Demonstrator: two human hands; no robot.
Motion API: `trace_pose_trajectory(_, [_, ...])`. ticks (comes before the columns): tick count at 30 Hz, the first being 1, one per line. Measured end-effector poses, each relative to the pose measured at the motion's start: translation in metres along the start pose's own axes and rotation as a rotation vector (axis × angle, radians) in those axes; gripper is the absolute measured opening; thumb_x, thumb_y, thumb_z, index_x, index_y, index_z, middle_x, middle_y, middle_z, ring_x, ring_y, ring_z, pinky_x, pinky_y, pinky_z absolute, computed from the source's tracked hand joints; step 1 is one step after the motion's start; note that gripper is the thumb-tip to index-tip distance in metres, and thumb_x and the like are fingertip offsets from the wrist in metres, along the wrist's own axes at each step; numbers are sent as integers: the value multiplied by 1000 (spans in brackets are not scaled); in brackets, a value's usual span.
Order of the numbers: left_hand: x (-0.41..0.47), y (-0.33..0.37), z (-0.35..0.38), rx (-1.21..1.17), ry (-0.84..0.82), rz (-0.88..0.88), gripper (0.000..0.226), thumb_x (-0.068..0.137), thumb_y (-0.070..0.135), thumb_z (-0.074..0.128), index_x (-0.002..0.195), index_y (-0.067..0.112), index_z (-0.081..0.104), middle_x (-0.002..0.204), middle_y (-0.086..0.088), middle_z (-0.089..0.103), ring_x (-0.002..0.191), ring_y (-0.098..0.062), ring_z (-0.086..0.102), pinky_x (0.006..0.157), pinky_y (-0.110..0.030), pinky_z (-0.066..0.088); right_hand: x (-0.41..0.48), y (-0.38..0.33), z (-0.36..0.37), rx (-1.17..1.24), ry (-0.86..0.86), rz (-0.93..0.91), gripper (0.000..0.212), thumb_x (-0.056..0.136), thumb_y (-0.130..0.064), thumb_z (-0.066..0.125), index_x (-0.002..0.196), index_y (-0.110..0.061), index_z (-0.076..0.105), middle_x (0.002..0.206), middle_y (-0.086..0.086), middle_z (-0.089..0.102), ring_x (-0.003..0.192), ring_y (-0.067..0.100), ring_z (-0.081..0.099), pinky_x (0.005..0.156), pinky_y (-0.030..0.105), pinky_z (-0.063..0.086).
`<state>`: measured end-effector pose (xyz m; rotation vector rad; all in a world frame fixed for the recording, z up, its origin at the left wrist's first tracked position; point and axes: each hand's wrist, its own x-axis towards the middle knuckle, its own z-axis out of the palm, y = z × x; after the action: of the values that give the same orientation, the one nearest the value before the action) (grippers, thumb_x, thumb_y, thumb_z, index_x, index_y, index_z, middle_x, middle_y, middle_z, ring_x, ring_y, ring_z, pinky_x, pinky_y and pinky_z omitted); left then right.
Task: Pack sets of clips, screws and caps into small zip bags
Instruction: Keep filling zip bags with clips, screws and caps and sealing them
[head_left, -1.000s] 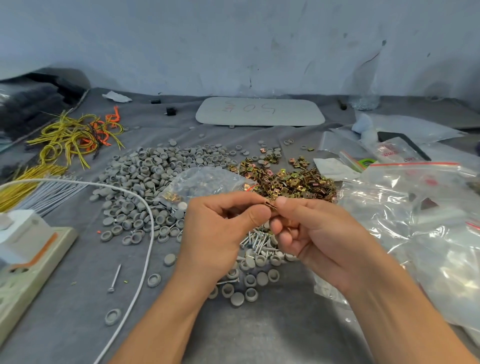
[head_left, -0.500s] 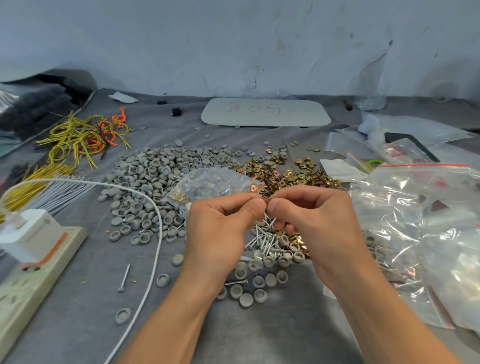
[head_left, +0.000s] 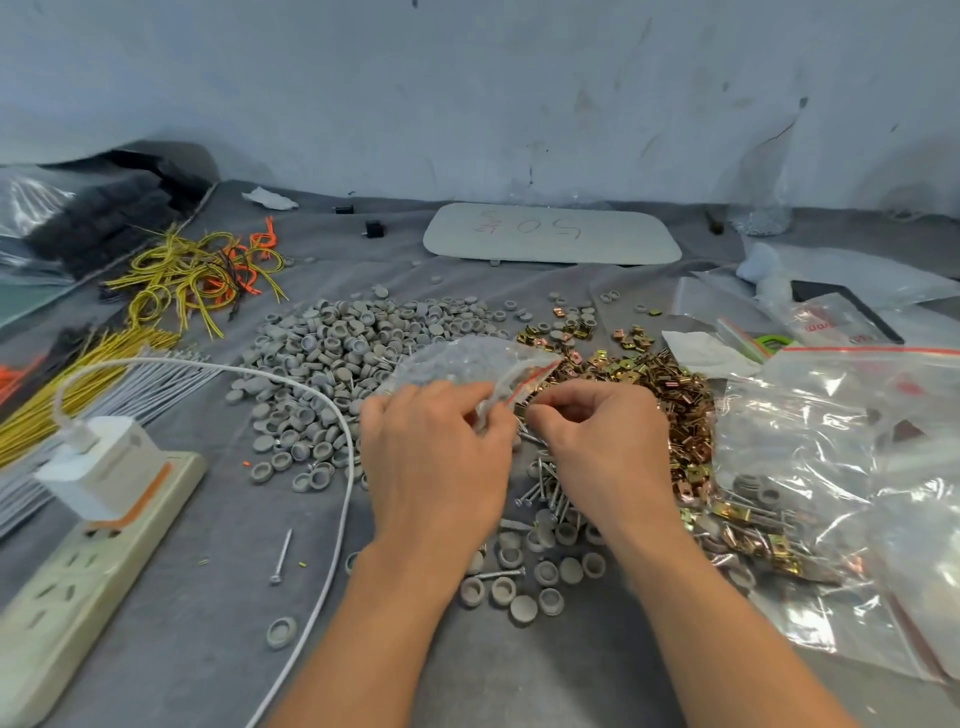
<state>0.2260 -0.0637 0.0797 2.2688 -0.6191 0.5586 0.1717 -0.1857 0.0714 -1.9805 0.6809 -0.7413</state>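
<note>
At the pinch, head view: small zip bag (head_left: 457, 364) held by its red-striped mouth in left hand (head_left: 436, 457); right hand (head_left: 602, 447) pinching the facing lip, anything else in that pinch unclear. Best to spread mouth wide, drop parts deep. Beyond grip: caps (head_left: 332, 353), clips (head_left: 654, 379), uncountable heaps. Beneath: screws (head_left: 545, 488), dozens. Leftward: one stray screw (head_left: 281, 556).

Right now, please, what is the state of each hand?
Left hand: closed, pinches the small zip bag.
Right hand: closed, pinches the same bag's mouth.
</note>
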Motion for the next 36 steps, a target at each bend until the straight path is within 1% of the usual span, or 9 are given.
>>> trace_pose_trajectory(3, [-2, 0, -1, 0, 11, 49, 27, 83, 27, 69, 107, 25, 81, 82, 5, 75, 85, -22, 63, 90, -38, 34, 4, -8, 10, 201, -28, 7, 15, 81, -14, 83, 75, -28, 81, 70, -15, 76, 67, 2, 72, 66, 24, 58])
trace_pose_trajectory(8, [3, -13, -7, -199, -19, -66, 35, 83, 17, 73, 117, 27, 79, 89, 9, 74, 93, -14, 56, 95, -36, 44, 13, -13, 9, 422, -93, 97, 18, 78, -14, 87, 76, -31, 82, 65, -5, 74, 58, 4, 68, 59, 17, 53])
trace_pose_trajectory(12, [3, -14, -5, -469, -66, -86, 24, 91, 18, 71, 109, 32, 81, 93, 19, 74, 96, 1, 59, 89, -20, 46, 8, -13, 24, 61, -37, -57, 8, 82, -21, 83, 79, -28, 83, 65, -14, 73, 63, 2, 69, 65, 26, 55])
trace_pose_trajectory(15, [5, -17, -5, -685, -126, -135, 21, 89, 25, 70, 103, 35, 82, 95, 20, 76, 97, -2, 69, 88, -26, 55, 4, -20, 33, -164, -35, -252, 11, 91, -22, 72, 86, -26, 81, 67, -15, 71, 63, 3, 65, 61, 30, 52])
trace_pose_trajectory(21, [33, -36, -16, -875, 221, -395, 18, 88, 21, 75, 88, 38, 82, 90, 18, 79, 91, 0, 74, 85, -26, 57, 0, -20, 19, 459, -23, -8, 25, 90, -11, 69, 85, -30, 84, 59, -4, 68, 50, 6, 53, 49, 18, 44])
trace_pose_trajectory(25, [52, -41, -37, -981, 458, -433, 22, 90, 13, 75, 92, 34, 80, 90, 13, 80, 94, -3, 74, 88, -26, 59, 6, -11, 19, -77, -57, 1, 23, 93, -14, 68, 86, -30, 82, 69, -15, 72, 39, 4, 54, 40, 14, 41])
trace_pose_trajectory(29, [50, -44, -57, -743, 584, -35, 20, 91, 21, 75, 103, 37, 76, 87, 6, 68, 81, -1, 62, 77, -19, 48, 2, -19, 36, -439, -248, -86, 11, 93, -33, 71, 87, -29, 79, 69, -18, 67, 55, 3, 62, 59, 26, 56])
trace_pose_trajectory(32, [36, -47, -49, -481, 502, 105, 20, 92, 22, 76, 109, 30, 76, 87, 10, 60, 82, -8, 57, 76, -21, 44, -3, -27, 47, -597, -326, -112, 21, 88, -47, 75, 82, -26, 72, 71, -10, 69, 69, 13, 67, 69, 31, 56])
trace_pose_trajectory(36, [22, -47, -26, -261, 325, 99, 14, 87, 20, 78, 99, 25, 83, 86, 5, 68, 86, -22, 58, 81, -43, 50, -9, -36, 53, -850, -249, -146, 23, 87, -37, 75, 81, -21, 60, 76, 1, 61, 83, 27, 67, 64, 30, 39])
